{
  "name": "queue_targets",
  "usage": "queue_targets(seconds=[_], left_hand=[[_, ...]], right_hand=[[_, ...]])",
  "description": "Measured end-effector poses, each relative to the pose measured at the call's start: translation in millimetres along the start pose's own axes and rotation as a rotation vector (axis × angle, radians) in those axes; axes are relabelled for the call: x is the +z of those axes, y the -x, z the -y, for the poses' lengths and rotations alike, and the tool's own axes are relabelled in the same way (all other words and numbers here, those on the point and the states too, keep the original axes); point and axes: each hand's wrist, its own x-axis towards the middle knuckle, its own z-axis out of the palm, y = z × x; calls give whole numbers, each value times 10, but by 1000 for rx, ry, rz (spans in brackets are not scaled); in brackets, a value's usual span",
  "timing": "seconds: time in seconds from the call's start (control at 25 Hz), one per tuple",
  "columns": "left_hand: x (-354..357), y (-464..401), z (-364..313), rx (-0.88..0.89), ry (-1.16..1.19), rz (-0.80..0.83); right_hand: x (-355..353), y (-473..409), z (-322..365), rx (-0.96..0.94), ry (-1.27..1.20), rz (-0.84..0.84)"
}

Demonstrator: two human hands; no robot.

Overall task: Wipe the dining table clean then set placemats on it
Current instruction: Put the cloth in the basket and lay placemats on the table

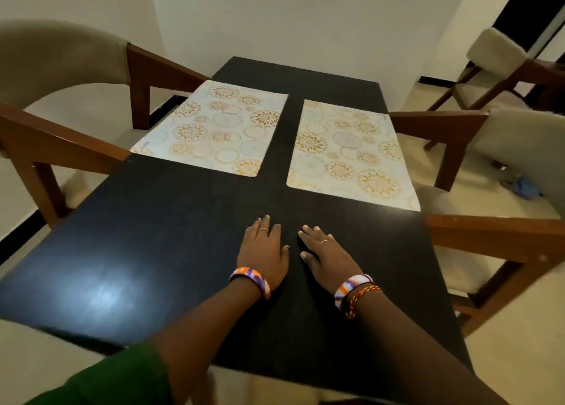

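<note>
Two placemats lie side by side on the far half of the table [153, 236]: left placemat [211, 126], right placemat [351, 154]. I see my left hand [263, 248] and right hand [324, 252] flat, fingers spread, empty.

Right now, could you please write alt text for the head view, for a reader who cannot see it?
Two patterned placemats, the left mat and the right mat, lie side by side on the far half of a dark table. The left hand and right hand rest flat and empty on the near half. Chairs stand along both sides.
</note>
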Motion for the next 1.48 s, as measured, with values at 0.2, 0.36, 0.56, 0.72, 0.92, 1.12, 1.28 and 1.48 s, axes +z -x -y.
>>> queue_targets(seconds=[0.2, 0.36, 0.56, 0.72, 0.92, 1.12, 1.28, 1.48], left_hand=[[491, 575, -889, 112, -46, 69], [815, 792, -1494, 200, -162, 114], [967, 590, -1847, 171, -229, 81], [1088, 219, -2114, 150, -248, 74], [1233, -282, -2479, 146, -282, 90], [1366, -692, -2853, 143, -383, 137], [1504, -984, -3415, 88, -218, 131], [1643, -1280, -4570, 216, -106, 119]], right_hand=[[143, 1053, -656, 60, 99, -22], [188, 1554, -1151, 87, 133, -66], [111, 1566, -1514, 14, 127, -94], [-35, 1374, -1920, -35, 121, -55], [-395, 1087, -2495, -83, 204, 54], [-882, 967, -3214, -116, 426, -55], [-1378, 904, -3854, -71, 460, -85], [-2158, 1016, -4826, 6, 384, 121]])
